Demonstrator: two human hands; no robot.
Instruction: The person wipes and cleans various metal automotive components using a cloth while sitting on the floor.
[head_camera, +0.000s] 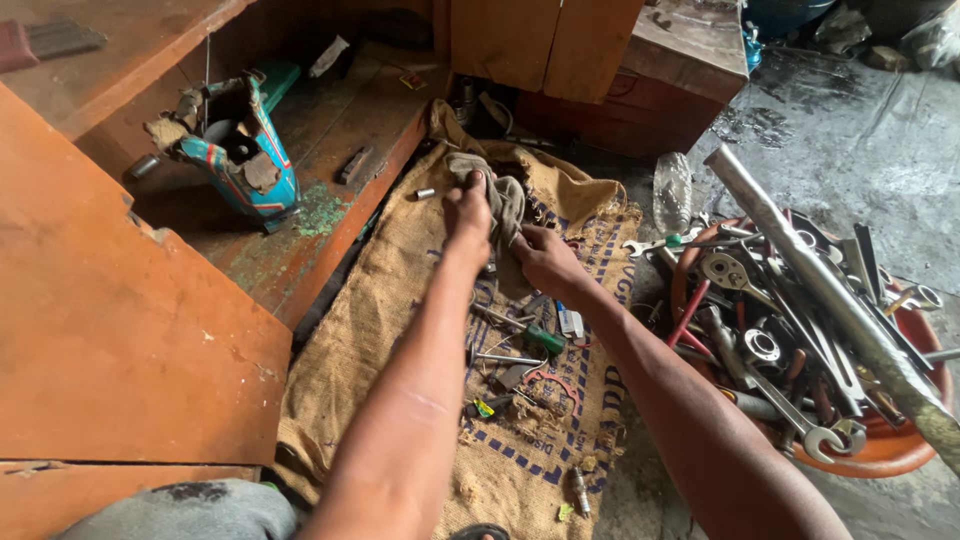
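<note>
Head view: both grips, left hand (467, 212) and right hand (545, 262), pinching grey rag (505, 200); tool-filled red basin (880, 450) nearby.

Rag (505, 200): limp grey cloth. Sack (400, 330): coarse burlap. Wrenches (800, 330): dull greasy metal. Basin (900, 445): orange plastic.

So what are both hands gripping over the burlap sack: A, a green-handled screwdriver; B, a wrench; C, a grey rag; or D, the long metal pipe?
C: the left hand and right hand both clutch the grey rag, while the screwdriver lies on the sack.
</note>
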